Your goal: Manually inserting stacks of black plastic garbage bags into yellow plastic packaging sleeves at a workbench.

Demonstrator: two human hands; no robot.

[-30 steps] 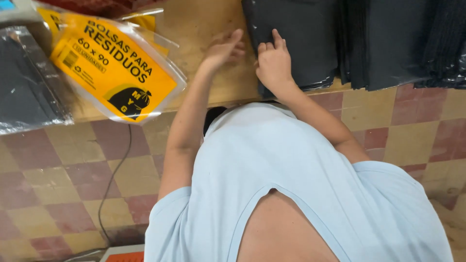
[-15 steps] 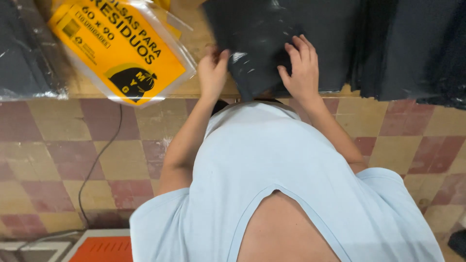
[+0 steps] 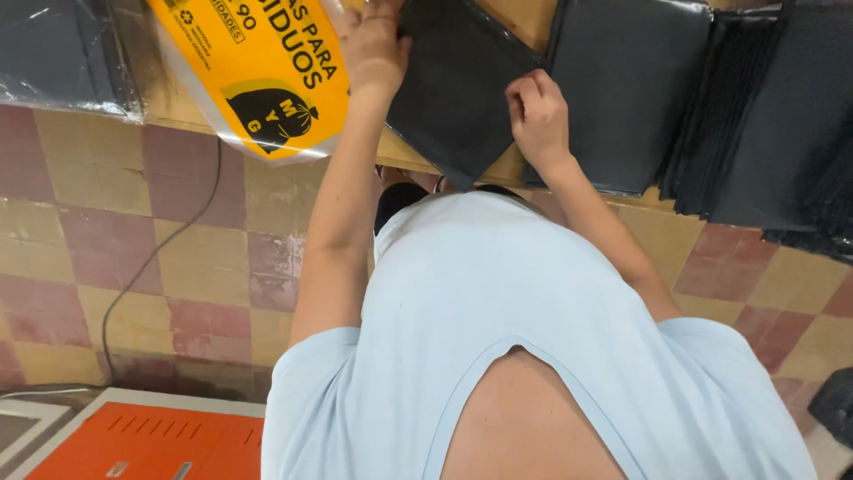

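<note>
Lying at the table's [image 3: 511,22] near edge, a folded black plastic bag [image 3: 453,98] is pinched by the right hand [image 3: 536,116], grip clenched; left hand [image 3: 373,44] grasps its far corner. Yellow printed packet [image 3: 267,71] lies just left.

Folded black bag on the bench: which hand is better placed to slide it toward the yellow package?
Probably the left. The left hand rests on the folded black bag at the corner beside the yellow package. The right hand grips the bag's far edge, next to the black stack.
</note>
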